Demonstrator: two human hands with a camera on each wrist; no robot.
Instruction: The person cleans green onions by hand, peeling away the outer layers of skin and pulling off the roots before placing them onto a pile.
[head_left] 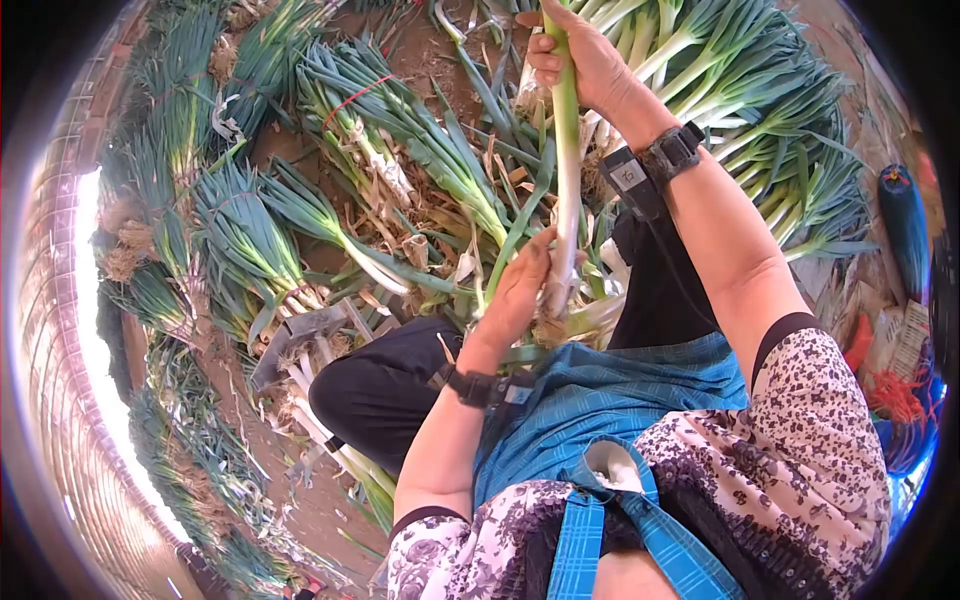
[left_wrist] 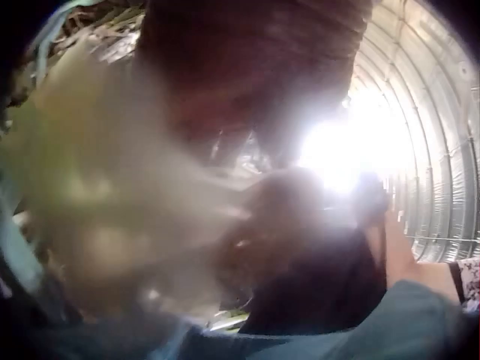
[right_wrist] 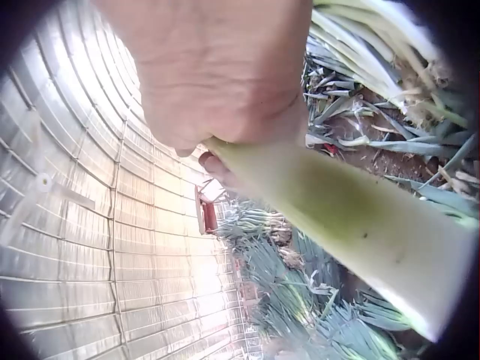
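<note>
A large green onion (head_left: 566, 150) stands nearly upright in front of the person's lap, its white shank and roots downward. High on its green part, the right hand (head_left: 592, 68) grips it with curled fingers. Lower down, the left hand (head_left: 515, 290) holds the white shank just above the roots (head_left: 548, 328), with fingertips showing past the shank's far side. In the right wrist view, the pale green stalk (right_wrist: 337, 202) runs out from under the right hand (right_wrist: 225, 82). Blur covers most of the left wrist view.
Loose trimmed green onions (head_left: 740, 110) are piled at the upper right. Banded bundles (head_left: 240, 215) lie on the soil at left. A metal stand (head_left: 300, 335) sits beside the bent knee (head_left: 370, 385), with white stalks around it. Red string (head_left: 895, 395) lies at far right.
</note>
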